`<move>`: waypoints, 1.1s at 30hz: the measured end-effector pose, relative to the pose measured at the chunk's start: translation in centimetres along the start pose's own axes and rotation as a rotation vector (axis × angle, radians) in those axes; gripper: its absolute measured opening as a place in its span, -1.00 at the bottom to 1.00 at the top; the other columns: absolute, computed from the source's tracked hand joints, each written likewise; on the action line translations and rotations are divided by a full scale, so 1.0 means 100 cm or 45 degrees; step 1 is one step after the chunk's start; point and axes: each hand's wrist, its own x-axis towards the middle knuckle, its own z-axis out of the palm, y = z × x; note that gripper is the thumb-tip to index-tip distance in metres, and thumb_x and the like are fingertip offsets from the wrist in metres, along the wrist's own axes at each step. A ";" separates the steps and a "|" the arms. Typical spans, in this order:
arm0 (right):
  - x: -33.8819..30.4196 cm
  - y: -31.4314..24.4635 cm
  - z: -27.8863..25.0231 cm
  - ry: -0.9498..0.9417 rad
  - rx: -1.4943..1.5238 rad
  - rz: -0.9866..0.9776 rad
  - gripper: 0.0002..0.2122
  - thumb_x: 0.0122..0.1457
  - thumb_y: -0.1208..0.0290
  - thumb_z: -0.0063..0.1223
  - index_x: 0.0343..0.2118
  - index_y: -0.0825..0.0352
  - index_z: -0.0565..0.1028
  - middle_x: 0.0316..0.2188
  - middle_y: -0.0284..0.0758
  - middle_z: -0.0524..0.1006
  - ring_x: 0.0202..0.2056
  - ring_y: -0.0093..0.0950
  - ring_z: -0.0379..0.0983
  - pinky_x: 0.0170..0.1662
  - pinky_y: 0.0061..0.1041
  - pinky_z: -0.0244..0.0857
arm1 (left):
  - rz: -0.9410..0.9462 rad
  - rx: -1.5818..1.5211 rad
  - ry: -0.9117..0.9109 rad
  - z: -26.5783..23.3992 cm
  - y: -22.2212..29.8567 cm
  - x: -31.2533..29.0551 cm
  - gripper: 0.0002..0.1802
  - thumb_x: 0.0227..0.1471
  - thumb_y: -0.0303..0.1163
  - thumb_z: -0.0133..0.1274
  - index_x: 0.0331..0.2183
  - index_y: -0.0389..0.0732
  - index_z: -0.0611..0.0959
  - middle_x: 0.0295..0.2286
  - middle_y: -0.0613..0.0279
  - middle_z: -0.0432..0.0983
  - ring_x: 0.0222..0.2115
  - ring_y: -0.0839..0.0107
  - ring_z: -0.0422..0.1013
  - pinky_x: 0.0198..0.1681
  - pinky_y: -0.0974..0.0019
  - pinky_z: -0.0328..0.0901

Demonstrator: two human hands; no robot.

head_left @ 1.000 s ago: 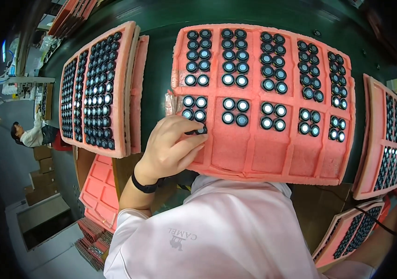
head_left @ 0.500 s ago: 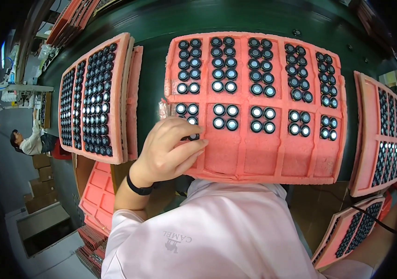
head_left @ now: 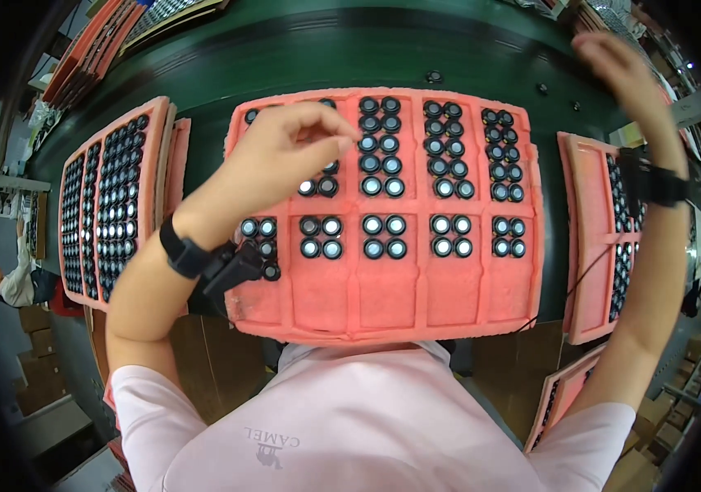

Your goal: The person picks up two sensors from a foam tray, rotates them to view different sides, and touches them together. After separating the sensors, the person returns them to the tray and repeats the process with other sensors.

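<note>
A pink foam tray [head_left: 350, 310] with compartments lies in front of me, holding small round black parts with pale, shiny centres [head_left: 385, 235]. Over its upper left compartments is my left hand [head_left: 276, 152], fingers curled and thumb near the index fingertip; whatever the pinch holds, if anything, cannot be made out. This hand hides some parts beneath it. My right hand [head_left: 617, 70] is raised far right above the green surface, smeared by motion, so its fingers and any held thing are unclear. Both wrists wear black bands.
Stacked filled foam trays [head_left: 112, 205] stand at left; another partly filled tray [head_left: 588, 213] is at right. Three loose round parts [head_left: 434, 77] lie on the green work surface [head_left: 301, 61]. A thin black cable [head_left: 584, 275] runs at right. Someone sits far left.
My left hand has lifted from the lower left compartment and moved up over the tray. My right hand has come into view at far right. The whole view has shifted.
</note>
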 end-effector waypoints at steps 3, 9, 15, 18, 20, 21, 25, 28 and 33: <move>0.011 0.041 0.021 -0.156 -0.134 0.177 -0.77 0.18 0.34 0.08 -0.19 0.39 0.50 -0.25 -0.33 0.53 -0.21 -0.57 0.42 -0.12 -0.56 0.30 | -0.257 -0.022 -0.100 0.005 0.002 0.038 -0.84 0.05 -0.43 0.10 -0.33 -0.32 0.63 -0.41 0.32 0.55 -0.40 0.61 0.41 -0.33 0.48 0.32; 0.036 0.107 0.091 -0.100 -0.264 0.243 -0.72 0.11 0.42 0.09 -0.11 0.37 0.48 -0.18 -0.13 0.53 -0.15 -0.26 0.48 -0.06 -0.37 0.33 | -0.243 0.371 -0.178 0.026 -0.023 0.131 -0.80 0.00 -0.41 0.12 -0.33 -0.34 0.63 -0.45 0.27 0.55 -0.44 0.57 0.43 -0.35 0.45 0.35; 0.066 0.115 0.119 -0.077 -0.669 0.494 -0.65 0.14 0.43 -0.11 0.01 0.30 0.43 0.01 -0.02 0.40 -0.01 -0.03 0.39 0.06 -0.17 0.29 | -0.080 0.621 -0.107 0.036 -0.060 0.202 -0.76 -0.06 -0.34 0.16 -0.34 -0.31 0.64 -0.46 0.16 0.58 -0.44 0.39 0.49 -0.34 0.36 0.38; 0.069 0.135 0.125 -0.124 -0.697 0.514 -0.64 0.13 0.44 -0.11 0.02 0.29 0.43 0.02 -0.03 0.39 -0.03 -0.01 0.40 0.05 -0.16 0.29 | -0.012 0.781 -0.132 0.050 -0.077 0.222 -0.73 -0.08 -0.30 0.17 -0.36 -0.30 0.63 -0.45 0.09 0.58 -0.42 0.26 0.51 -0.31 0.29 0.39; 0.070 0.150 0.126 -0.145 -0.709 0.498 -0.64 0.12 0.45 -0.07 0.02 0.29 0.43 -0.02 -0.05 0.43 -0.08 0.00 0.42 0.02 -0.16 0.31 | -0.010 0.937 -0.178 0.058 -0.085 0.231 -0.70 -0.10 -0.25 0.18 -0.38 -0.30 0.63 -0.43 0.02 0.59 -0.39 0.13 0.51 -0.29 0.22 0.39; 0.071 0.149 0.128 -0.152 -0.707 0.495 -0.64 0.12 0.45 -0.07 0.02 0.29 0.43 -0.02 -0.05 0.43 -0.08 0.00 0.42 0.02 -0.16 0.31 | -0.018 0.935 -0.179 0.060 -0.090 0.233 -0.70 -0.10 -0.25 0.18 -0.38 -0.30 0.63 -0.43 0.02 0.59 -0.39 0.13 0.51 -0.29 0.22 0.39; 0.062 0.125 0.117 -0.046 -0.407 0.369 -0.65 0.12 0.44 0.05 0.00 0.32 0.44 -0.10 -0.12 0.50 -0.19 -0.17 0.51 -0.10 -0.37 0.38 | -0.012 1.060 -0.225 0.063 -0.105 0.238 -0.69 -0.15 -0.26 0.16 -0.44 -0.34 0.65 -0.39 -0.10 0.59 -0.32 0.01 0.52 -0.23 0.13 0.41; 0.048 0.065 0.108 0.140 0.293 0.405 -0.67 0.18 0.40 0.07 0.00 0.38 0.44 -0.17 -0.25 0.52 -0.29 -0.45 0.51 -0.21 -0.54 0.38 | -0.084 1.053 -0.273 0.055 -0.112 0.239 -0.64 -0.18 -0.23 0.18 -0.41 -0.37 0.64 -0.32 -0.12 0.58 -0.29 0.01 0.51 -0.21 0.12 0.41; -0.011 -0.048 0.098 0.068 0.980 0.328 -0.72 0.24 0.43 -0.01 -0.03 0.41 0.42 -0.20 -0.36 0.46 -0.33 -0.62 0.41 -0.22 -0.70 0.28 | 0.225 0.594 -0.058 0.023 -0.091 0.199 -0.58 -0.20 -0.27 0.22 -0.27 -0.33 0.65 -0.39 -0.03 0.59 -0.32 0.14 0.53 -0.22 0.23 0.41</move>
